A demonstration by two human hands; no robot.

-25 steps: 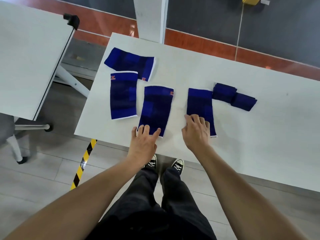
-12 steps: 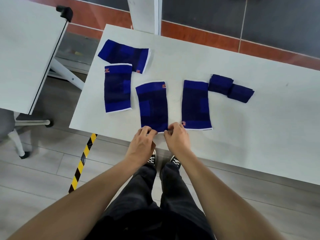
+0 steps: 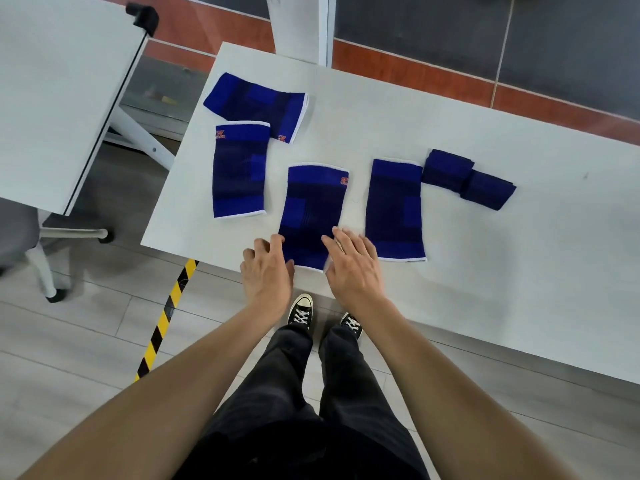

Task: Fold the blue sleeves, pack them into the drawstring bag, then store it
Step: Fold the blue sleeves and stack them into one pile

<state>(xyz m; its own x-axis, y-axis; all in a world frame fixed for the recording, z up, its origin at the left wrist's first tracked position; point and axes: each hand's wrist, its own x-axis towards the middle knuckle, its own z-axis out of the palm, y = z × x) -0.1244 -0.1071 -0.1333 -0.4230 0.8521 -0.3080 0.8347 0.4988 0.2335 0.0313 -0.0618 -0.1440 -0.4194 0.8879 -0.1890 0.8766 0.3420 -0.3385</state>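
Observation:
Several blue sleeves lie flat on the white table [image 3: 519, 271]: one crosswise at the far left [image 3: 256, 105], one below it [image 3: 239, 171], a middle sleeve [image 3: 311, 209] and a right sleeve [image 3: 394, 209]. Two folded sleeves [image 3: 446, 171] [image 3: 488, 190] sit side by side right of them. My left hand [image 3: 266, 271] grips the middle sleeve's near left corner. My right hand [image 3: 353, 265] covers and holds its near right corner. No drawstring bag is in view.
A second white table [image 3: 52, 81] stands to the left across a gap, with a grey chair's base [image 3: 52, 237] under it. Yellow-black tape [image 3: 166, 317] runs along the floor by the table's near left corner. A white post [image 3: 298, 26] rises behind the table.
My right hand left the right sleeve and came over to the middle one. Both hands met at its near edge, then spread apart to its two near corners.

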